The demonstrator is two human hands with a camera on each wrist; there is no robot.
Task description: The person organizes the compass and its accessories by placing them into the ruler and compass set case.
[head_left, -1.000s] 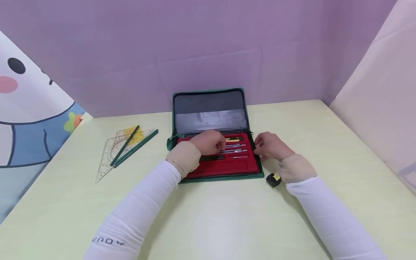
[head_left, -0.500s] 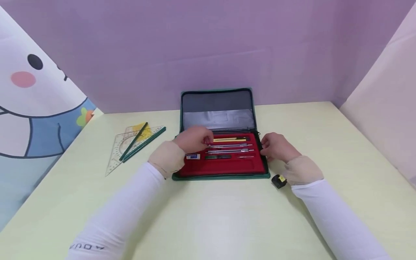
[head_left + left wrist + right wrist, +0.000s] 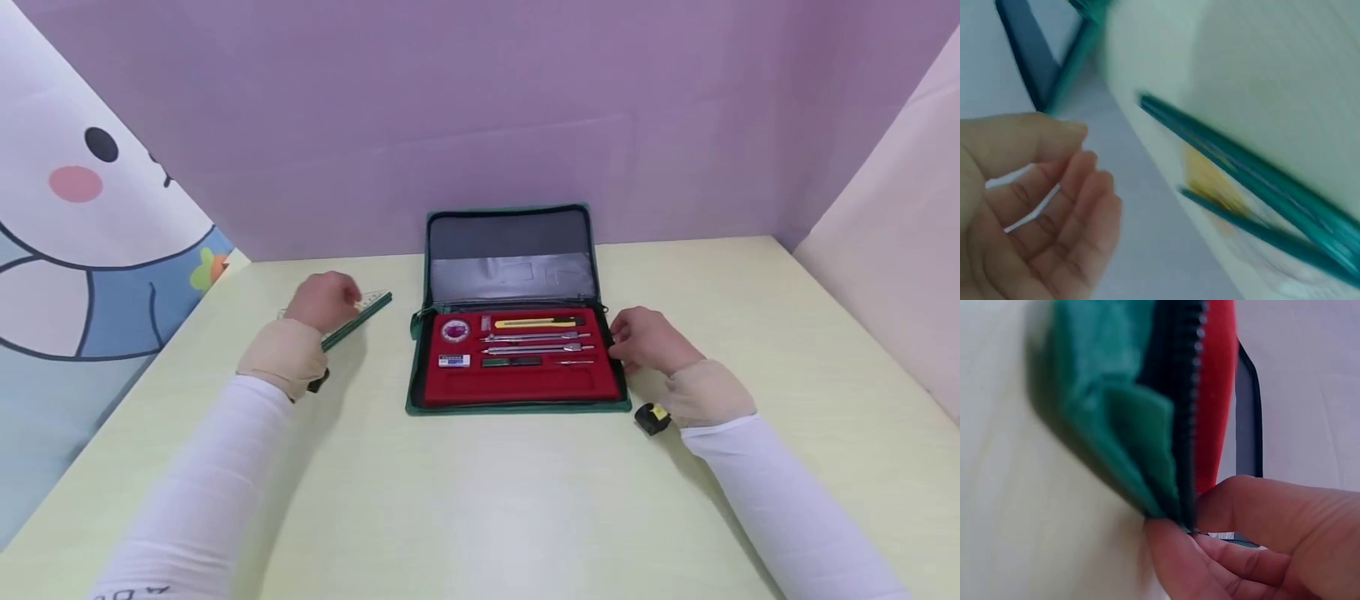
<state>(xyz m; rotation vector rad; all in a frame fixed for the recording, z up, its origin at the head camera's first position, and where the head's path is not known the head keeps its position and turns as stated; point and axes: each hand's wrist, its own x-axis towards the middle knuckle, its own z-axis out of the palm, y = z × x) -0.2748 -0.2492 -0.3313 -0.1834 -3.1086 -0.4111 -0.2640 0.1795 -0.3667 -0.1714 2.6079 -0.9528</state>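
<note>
A green zippered drawing-instrument case point(image 3: 517, 408) lies unzipped on the table, its lid leaning up at the back. Its red tray point(image 3: 525, 385) carries compasses point(image 3: 536, 349), a yellow cutter knife point(image 3: 536, 322), an eraser point(image 3: 453, 361) and a round purple-centred item point(image 3: 455, 331). My right hand point(image 3: 647, 340) pinches the case's right edge; the right wrist view has thumb and fingers at the zipper. My left hand point(image 3: 324, 302) hovers over green pencils point(image 3: 1254, 169) and clear set squares at the left. Its fingers curl loosely around nothing; the left wrist view is blurred there.
A purple sheet point(image 3: 480, 125) rises behind the table, with a cartoon-printed cloth point(image 3: 112, 250) at left and a pale sheet point(image 3: 892, 233) at right. Small black wrist cameras point(image 3: 652, 418) sit by the wrists, near the table top.
My left hand has moved left from the case's tray to above the pencils and set squares, uncovering the tray's contents. The right hand stays at the case's edge. The head view has shifted slightly.
</note>
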